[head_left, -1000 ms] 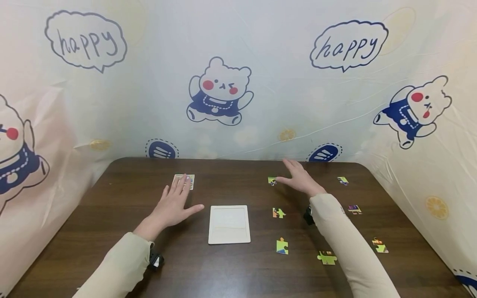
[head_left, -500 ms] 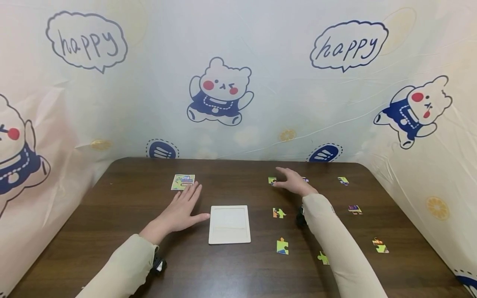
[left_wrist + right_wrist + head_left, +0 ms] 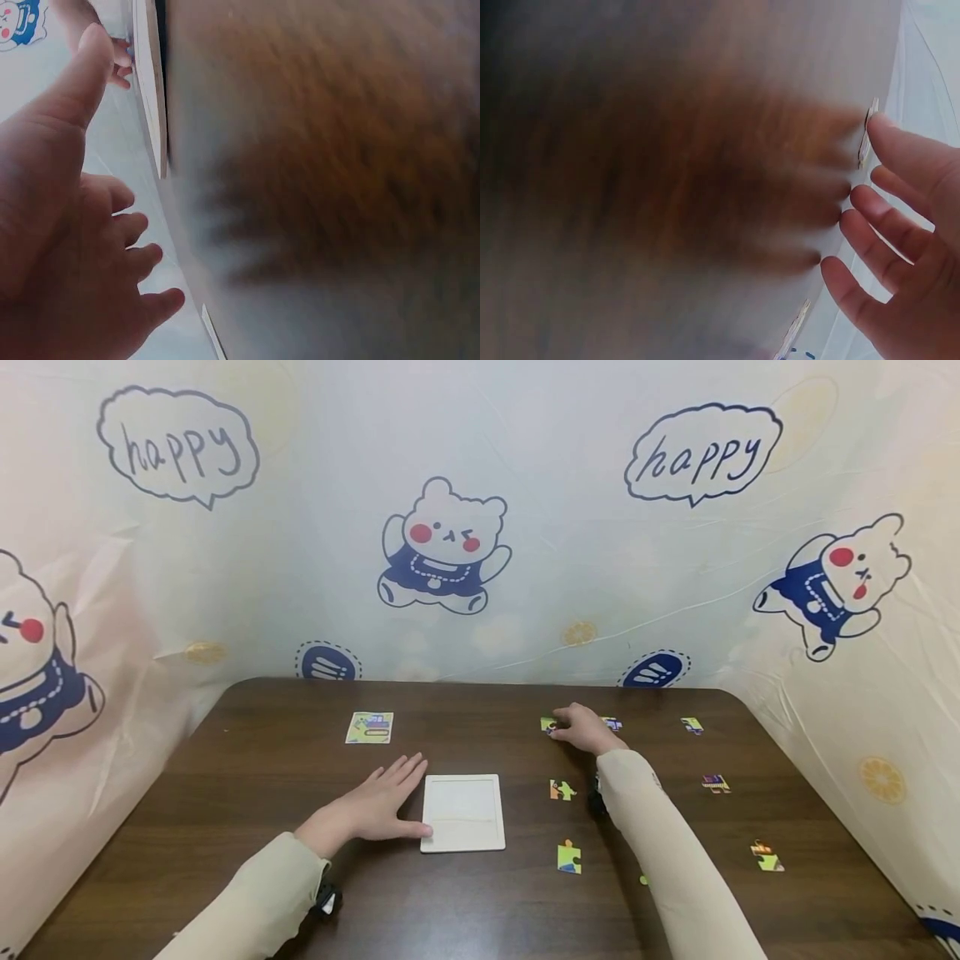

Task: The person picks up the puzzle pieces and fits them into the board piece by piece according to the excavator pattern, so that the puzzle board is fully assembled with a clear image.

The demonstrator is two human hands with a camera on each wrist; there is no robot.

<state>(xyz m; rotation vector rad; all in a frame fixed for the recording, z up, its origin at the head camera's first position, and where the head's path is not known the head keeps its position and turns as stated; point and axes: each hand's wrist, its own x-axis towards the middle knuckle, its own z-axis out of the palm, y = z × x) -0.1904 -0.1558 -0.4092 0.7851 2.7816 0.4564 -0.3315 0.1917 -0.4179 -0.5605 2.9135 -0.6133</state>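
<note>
In the head view my right hand (image 3: 588, 729) is down at a green jigsaw piece (image 3: 547, 725) at the back of the table, its thumb and forefinger on the piece. The right wrist view shows the thumb right against that flat piece (image 3: 868, 135), the other fingertips low over the wood. My left hand (image 3: 371, 806) lies with straight, spread fingers beside a white square puzzle tray (image 3: 462, 814), its thumb tip over the tray's left rim. Partly behind the right hand shows another piece (image 3: 613, 724), blue and green.
A square picture card (image 3: 369, 727) lies at the back left. More jigsaw pieces are spread on the right: an orange-green one (image 3: 561, 790), a green one (image 3: 569, 857), a purple one (image 3: 716, 783), several others. The right sleeve (image 3: 667, 843) covers most of one piece.
My left hand has slid off the picture card, right and nearer, to the tray's left edge. The right hand has come down and left, its fingers closing at the green jigsaw piece.
</note>
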